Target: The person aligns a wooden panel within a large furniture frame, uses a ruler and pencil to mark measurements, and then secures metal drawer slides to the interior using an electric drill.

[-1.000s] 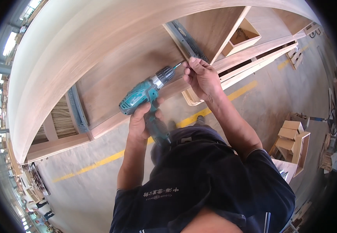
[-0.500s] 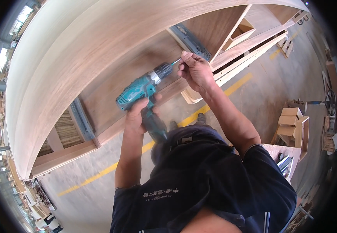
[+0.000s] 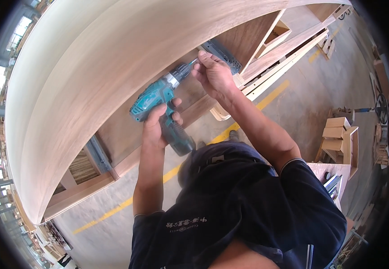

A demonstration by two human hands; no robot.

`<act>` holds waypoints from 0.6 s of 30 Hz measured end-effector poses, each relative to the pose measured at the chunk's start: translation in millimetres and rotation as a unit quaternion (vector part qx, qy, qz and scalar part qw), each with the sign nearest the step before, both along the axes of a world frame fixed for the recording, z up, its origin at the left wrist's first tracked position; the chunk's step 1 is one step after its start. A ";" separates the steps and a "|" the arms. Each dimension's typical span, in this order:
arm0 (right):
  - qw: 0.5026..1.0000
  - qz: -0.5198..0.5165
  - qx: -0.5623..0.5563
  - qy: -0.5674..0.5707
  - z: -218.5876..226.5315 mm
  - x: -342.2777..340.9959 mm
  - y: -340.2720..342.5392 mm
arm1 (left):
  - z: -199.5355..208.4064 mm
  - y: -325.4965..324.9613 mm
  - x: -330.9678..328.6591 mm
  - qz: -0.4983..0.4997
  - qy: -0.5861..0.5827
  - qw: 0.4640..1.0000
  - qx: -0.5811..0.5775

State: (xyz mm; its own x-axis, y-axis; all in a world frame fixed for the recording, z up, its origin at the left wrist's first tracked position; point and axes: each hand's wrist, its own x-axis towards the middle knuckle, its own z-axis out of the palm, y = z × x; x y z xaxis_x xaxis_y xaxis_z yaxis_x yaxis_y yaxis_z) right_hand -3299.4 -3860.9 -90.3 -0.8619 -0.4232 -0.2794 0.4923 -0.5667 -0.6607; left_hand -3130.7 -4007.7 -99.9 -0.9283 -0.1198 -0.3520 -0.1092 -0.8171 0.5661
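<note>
A teal and black cordless drill (image 3: 155,99) points up and to the right inside a wooden cabinet. My left hand (image 3: 156,120) is wrapped round its grip, thumb on the rear of the body. Close to the chuck, my right hand (image 3: 213,74) pinches at the tip of the thin bit; whether a screw sits between the fingers is too small to tell. Just beyond my right fingers lies a grey metal drawer slide (image 3: 223,54) on the cabinet's inner side. A second metal slide (image 3: 97,154) runs along the left side of the opening.
The cabinet's large curved wooden top (image 3: 82,76) arches over the workspace. To the right are a wooden drawer box (image 3: 273,39) and long front rails (image 3: 288,62). Wooden boxes (image 3: 338,134) stand on the floor at right, beside a board carrying metal slides (image 3: 333,186). A yellow line (image 3: 273,95) crosses the floor.
Both hands and the drill have shifted slightly left and up, deeper under the curved top. My right fingers remain at the bit's tip.
</note>
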 end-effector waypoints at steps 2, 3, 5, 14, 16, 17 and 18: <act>1.000 -0.003 0.008 -0.007 -3.6 -6.2 -6.3 | -1.0 -2.2 -7.2 0.003 0.003 1.000 0.006; 1.000 -0.006 0.006 -0.009 -2.9 -9.4 -9.3 | -0.6 -2.5 -12.2 0.000 0.001 1.000 0.004; 0.999 0.008 0.041 -0.023 -0.9 -17.7 -15.4 | -0.1 -2.5 -24.8 0.023 -0.013 1.000 -0.002; 0.498 -0.105 0.586 0.630 -24.2 -50.0 -1.6 | -30.7 -48.9 -104.3 0.004 0.050 0.999 -0.009; 0.428 -0.110 0.625 0.644 -38.1 -62.8 1.2 | -33.7 -51.0 -125.4 -0.008 0.051 0.998 0.028; 0.356 -0.112 0.657 0.655 -47.2 -68.7 1.4 | -34.3 -51.3 -131.6 -0.010 0.046 0.998 0.040; 0.329 -0.098 0.676 0.652 -46.3 -68.8 0.5 | -33.7 -50.7 -135.2 -0.005 0.037 0.998 0.048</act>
